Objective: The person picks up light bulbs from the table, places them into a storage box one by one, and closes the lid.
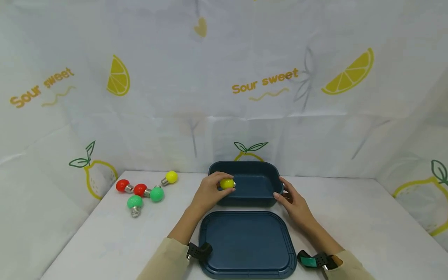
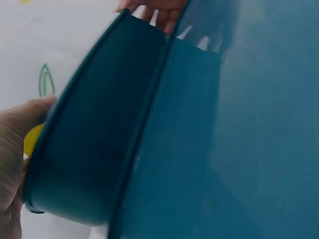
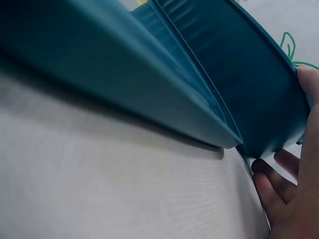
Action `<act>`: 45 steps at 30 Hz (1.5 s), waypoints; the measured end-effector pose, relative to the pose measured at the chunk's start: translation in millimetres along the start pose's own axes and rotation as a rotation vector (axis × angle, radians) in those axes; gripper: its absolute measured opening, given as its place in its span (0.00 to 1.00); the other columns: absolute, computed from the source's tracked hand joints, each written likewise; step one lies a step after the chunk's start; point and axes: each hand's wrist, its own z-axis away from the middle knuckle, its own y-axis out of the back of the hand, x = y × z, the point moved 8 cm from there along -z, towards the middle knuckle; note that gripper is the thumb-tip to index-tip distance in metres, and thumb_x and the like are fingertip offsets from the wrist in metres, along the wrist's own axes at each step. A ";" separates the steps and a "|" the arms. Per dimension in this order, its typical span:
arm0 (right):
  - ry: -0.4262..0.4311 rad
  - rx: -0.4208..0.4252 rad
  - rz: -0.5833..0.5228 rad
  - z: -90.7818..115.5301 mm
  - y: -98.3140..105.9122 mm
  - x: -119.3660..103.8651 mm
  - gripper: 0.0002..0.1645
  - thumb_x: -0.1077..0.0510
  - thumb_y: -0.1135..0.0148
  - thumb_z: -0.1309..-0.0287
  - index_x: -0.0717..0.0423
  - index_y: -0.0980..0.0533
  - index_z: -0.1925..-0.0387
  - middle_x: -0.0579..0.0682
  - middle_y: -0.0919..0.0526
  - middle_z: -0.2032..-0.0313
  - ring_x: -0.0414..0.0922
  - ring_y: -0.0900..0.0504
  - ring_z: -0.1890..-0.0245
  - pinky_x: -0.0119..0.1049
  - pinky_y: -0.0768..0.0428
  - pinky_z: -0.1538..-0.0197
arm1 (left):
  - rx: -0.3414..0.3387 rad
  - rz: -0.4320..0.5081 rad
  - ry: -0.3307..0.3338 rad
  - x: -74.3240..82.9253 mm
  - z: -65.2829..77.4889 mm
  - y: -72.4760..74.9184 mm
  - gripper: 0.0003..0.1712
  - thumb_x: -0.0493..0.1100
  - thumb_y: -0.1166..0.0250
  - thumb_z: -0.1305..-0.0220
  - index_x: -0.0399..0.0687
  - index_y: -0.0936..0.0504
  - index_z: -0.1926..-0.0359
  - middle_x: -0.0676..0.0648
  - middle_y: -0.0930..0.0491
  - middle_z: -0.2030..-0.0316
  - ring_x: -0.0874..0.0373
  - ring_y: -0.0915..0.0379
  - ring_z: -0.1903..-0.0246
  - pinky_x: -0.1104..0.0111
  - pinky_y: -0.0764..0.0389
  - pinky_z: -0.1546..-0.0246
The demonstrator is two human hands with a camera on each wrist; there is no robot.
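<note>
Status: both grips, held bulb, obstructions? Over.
Left grip pinching yellow bulb at left end of blue box. Right grip holding right end. Lid in front; no obstruction seen.

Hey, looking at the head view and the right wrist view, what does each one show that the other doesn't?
Only the head view shows the left hand, the two red bulbs and the two green bulbs. Only the right wrist view gives a close, low look at the side edge of the lid. Both show the lid, the container and the right hand at the container's end.
</note>
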 end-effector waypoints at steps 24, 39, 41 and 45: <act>-0.030 0.009 -0.022 2.1 -2.4 5.6 0.40 0.44 0.44 0.27 0.41 0.46 0.21 0.67 0.35 0.28 0.63 0.23 0.36 0.60 0.21 0.38 | -0.145 0.007 0.285 -4.9 -28.9 -41.3 0.21 0.45 0.25 0.40 0.51 0.15 0.45 0.46 0.17 0.44 0.51 0.21 0.52 0.59 0.15 0.54; -0.028 0.015 -0.009 -0.9 -2.9 5.3 0.40 0.43 0.43 0.28 0.40 0.45 0.21 0.67 0.32 0.29 0.62 0.21 0.37 0.60 0.21 0.38 | -0.218 0.040 0.349 -10.4 -28.9 -44.5 0.21 0.42 0.25 0.40 0.50 0.15 0.45 0.45 0.17 0.45 0.53 0.21 0.57 0.58 0.16 0.55; -0.032 0.017 -0.005 -0.8 -2.7 5.6 0.40 0.43 0.43 0.28 0.40 0.45 0.21 0.66 0.31 0.29 0.62 0.21 0.37 0.60 0.21 0.38 | -0.219 0.045 0.351 -10.2 -29.2 -44.4 0.21 0.42 0.25 0.40 0.49 0.15 0.45 0.45 0.17 0.45 0.52 0.21 0.57 0.58 0.16 0.55; -0.036 0.027 0.001 -0.1 -1.0 6.8 0.40 0.43 0.43 0.28 0.41 0.45 0.21 0.67 0.31 0.30 0.62 0.21 0.38 0.60 0.21 0.39 | -0.225 0.027 0.348 -8.3 -30.4 -44.8 0.22 0.43 0.25 0.40 0.51 0.15 0.45 0.45 0.16 0.46 0.53 0.21 0.59 0.59 0.17 0.57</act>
